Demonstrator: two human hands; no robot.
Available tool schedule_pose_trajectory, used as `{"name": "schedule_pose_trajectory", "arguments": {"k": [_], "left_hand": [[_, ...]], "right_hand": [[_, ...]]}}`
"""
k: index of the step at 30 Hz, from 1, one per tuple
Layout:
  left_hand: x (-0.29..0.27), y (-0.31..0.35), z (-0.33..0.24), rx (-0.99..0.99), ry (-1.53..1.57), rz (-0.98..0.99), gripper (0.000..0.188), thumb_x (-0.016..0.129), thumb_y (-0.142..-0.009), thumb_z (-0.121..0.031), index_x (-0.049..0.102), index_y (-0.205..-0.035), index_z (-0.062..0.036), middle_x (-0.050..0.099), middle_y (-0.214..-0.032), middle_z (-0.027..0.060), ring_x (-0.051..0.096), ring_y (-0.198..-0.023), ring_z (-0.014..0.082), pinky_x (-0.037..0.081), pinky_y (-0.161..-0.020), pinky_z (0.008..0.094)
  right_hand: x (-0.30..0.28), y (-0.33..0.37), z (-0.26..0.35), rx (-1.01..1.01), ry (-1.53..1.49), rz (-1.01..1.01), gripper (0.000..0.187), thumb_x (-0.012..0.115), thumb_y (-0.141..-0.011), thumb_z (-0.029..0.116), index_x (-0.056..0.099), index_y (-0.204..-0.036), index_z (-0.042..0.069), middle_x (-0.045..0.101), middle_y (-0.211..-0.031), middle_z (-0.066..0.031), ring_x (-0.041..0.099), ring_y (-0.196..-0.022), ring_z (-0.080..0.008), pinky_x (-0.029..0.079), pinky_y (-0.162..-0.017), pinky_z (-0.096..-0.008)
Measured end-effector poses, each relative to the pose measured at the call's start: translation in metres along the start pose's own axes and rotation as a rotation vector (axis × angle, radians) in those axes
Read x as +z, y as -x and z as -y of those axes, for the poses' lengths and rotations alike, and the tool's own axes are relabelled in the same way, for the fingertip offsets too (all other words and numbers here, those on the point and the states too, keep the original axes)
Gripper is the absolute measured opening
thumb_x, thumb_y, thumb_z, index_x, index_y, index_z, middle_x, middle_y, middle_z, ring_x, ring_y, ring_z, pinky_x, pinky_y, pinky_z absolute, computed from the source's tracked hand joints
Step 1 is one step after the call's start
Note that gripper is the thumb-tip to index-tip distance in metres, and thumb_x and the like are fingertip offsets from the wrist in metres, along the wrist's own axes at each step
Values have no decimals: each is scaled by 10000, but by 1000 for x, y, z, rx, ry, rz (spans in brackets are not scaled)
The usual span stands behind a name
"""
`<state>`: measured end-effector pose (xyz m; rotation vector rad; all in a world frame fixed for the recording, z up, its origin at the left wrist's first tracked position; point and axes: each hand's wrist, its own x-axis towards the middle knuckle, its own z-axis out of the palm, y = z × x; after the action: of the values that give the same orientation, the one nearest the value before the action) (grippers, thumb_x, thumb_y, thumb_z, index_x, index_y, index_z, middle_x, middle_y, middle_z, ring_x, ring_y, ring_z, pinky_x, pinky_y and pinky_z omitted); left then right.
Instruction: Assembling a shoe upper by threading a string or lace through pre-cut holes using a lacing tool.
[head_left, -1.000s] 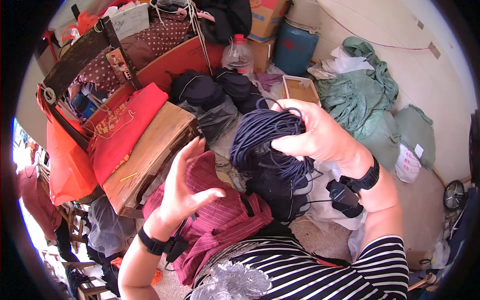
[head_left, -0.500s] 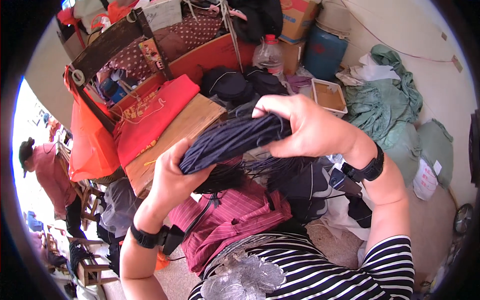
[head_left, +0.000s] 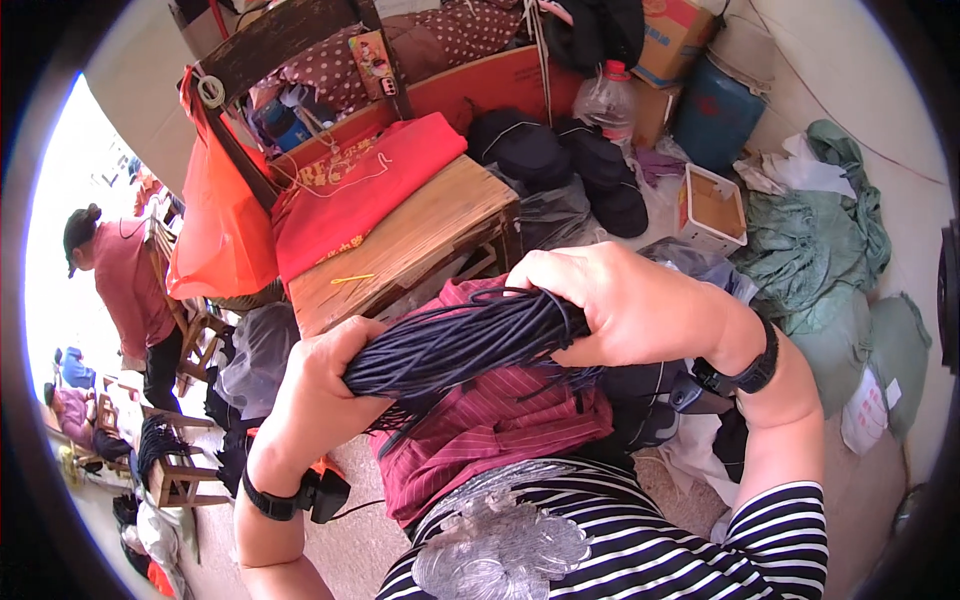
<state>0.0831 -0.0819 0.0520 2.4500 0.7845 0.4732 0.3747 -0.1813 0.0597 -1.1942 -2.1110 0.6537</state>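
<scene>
A thick bundle of dark navy cords [head_left: 460,340] stretches between my two hands above my lap. My left hand [head_left: 335,375] is wrapped round its left end, thumb on top. At the other end, my right hand [head_left: 610,305] grips the cords between thumb and fingers. Some strands loop up over the bundle near the right hand, and loose ends hang below it. Under the bundle, a maroon pinstriped cloth [head_left: 500,425] covers my lap.
Ahead stands a wooden chair [head_left: 400,250] with red cloth [head_left: 370,180] and a yellow tie on it. An orange bag [head_left: 215,225] hangs from its back. Dark caps [head_left: 525,150], a white box [head_left: 712,210] and green fabric [head_left: 810,240] lie beyond. Another person [head_left: 125,270] is far left.
Both hands have lowered the cord bundle toward my lap, still holding both ends. The view has shifted, so the chair and background sit farther right.
</scene>
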Motion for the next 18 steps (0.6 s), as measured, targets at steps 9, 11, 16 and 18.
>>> {"name": "schedule_pose_trajectory", "arguments": {"k": [9,11,16,18], "left_hand": [[2,8,-1,-124,-20,194,376,757,-685,-5,650,-1046,-9,639,-803,167,634,-705,286,514,-684,334],[10,20,4,-75,-73,304,369,767,-698,-42,648,-1046,-19,662,-830,186,673,-765,339,541,-710,379],[46,55,9,-34,-102,505,354,770,-738,-157,657,-1058,-55,680,-803,164,691,-800,362,557,-717,441],[59,66,20,-2,-114,501,373,777,-735,-178,657,-1068,-59,685,-797,152,695,-787,348,559,-710,438]], "right_hand": [[29,6,-19,109,56,156,518,766,-716,36,538,-1181,32,638,-1017,-157,653,-960,-361,520,-834,-408],[38,13,-25,205,-28,321,483,762,-737,52,538,-1164,30,649,-1016,-175,658,-959,-369,519,-829,-419],[67,33,-36,312,-197,576,323,735,-833,207,555,-1020,15,648,-833,-201,667,-799,-380,500,-702,-460],[81,43,-52,266,-188,604,414,761,-830,266,576,-1099,10,659,-953,-209,669,-902,-362,514,-769,-444]]}}
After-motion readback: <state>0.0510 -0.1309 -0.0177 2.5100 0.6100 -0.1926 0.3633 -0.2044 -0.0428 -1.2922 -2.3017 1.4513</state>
